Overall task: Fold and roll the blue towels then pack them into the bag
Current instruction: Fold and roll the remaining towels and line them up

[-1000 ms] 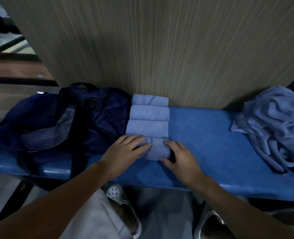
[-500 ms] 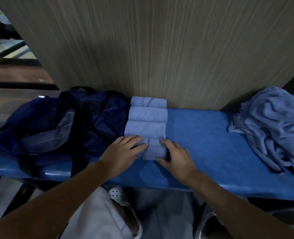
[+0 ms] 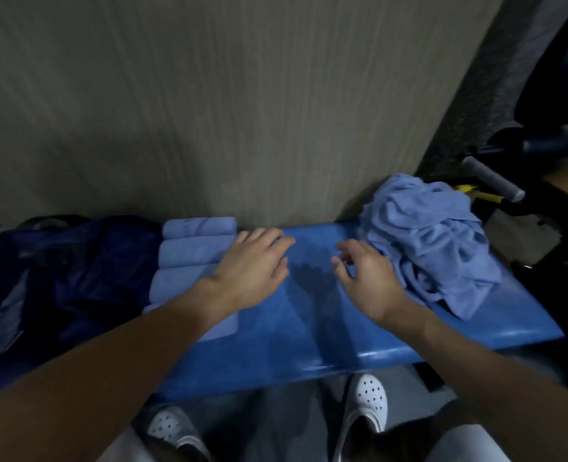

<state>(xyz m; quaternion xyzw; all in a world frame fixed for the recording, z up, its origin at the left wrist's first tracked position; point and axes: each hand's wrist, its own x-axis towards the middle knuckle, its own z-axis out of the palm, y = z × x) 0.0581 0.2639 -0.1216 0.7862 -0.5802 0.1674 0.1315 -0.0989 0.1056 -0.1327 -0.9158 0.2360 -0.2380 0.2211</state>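
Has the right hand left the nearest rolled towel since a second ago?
Yes. The right hand moved right along the bench, off the rolled towels, toward the crumpled towel pile.

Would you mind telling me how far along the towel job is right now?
Done: four rolled towels lie in a row on the blue bench beside the navy bag. In hand: nothing; the left hand and right hand hover empty over the bench, the right nearest the pile of unfolded towels. Left: that pile needs folding and rolling, and no roll is visibly in the bag yet.
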